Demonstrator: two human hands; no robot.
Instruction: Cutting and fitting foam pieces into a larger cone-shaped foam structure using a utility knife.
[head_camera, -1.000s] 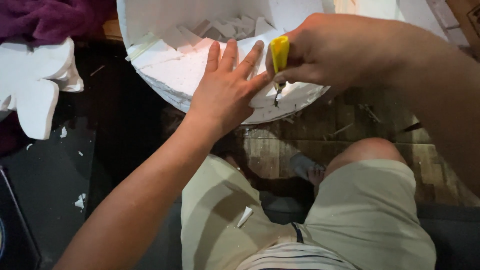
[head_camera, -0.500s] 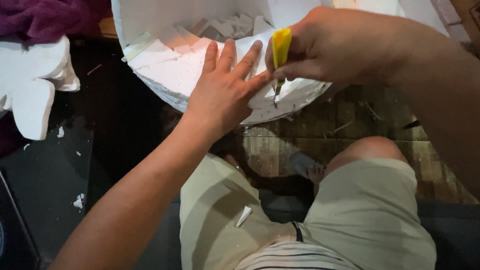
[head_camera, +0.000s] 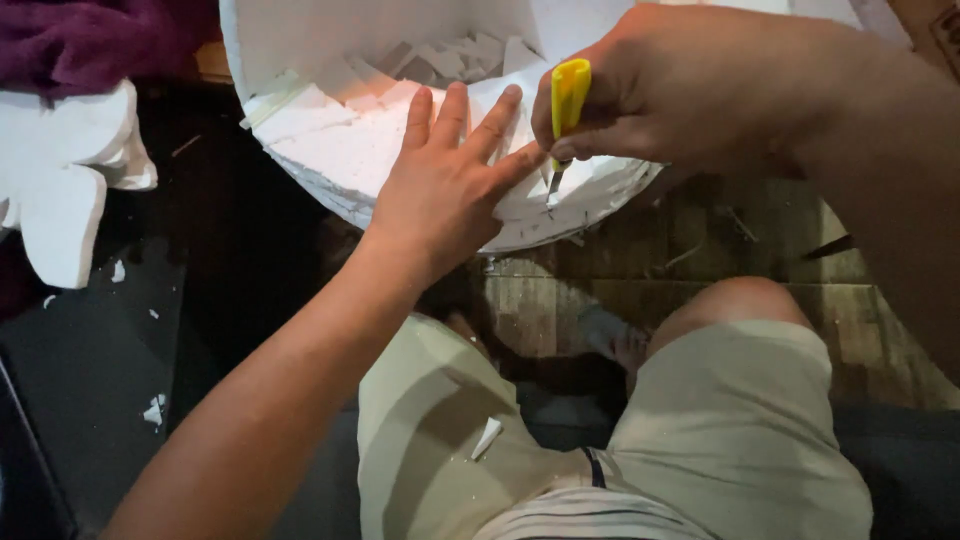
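Right hand (head_camera: 690, 95) closed around yellow cutter (head_camera: 568, 100), handle upright, blade tip down into white foam piece (head_camera: 340, 150) near rounded edge. Left hand (head_camera: 440, 190) open, flat on foam, fingertips at 9 o'clock of blade, almost touching. Foam lies at 12 o'clock from knees.

No packages, labels, signs or screens can be identified in the head view. Nothing visible carries a sticker, tag, printed face or display. At the upper right corner a small patch of brownish surface (head_camera: 940, 40) sits against the frame edge; it is cut off and too blurred to tell whether it is packaging or something else.
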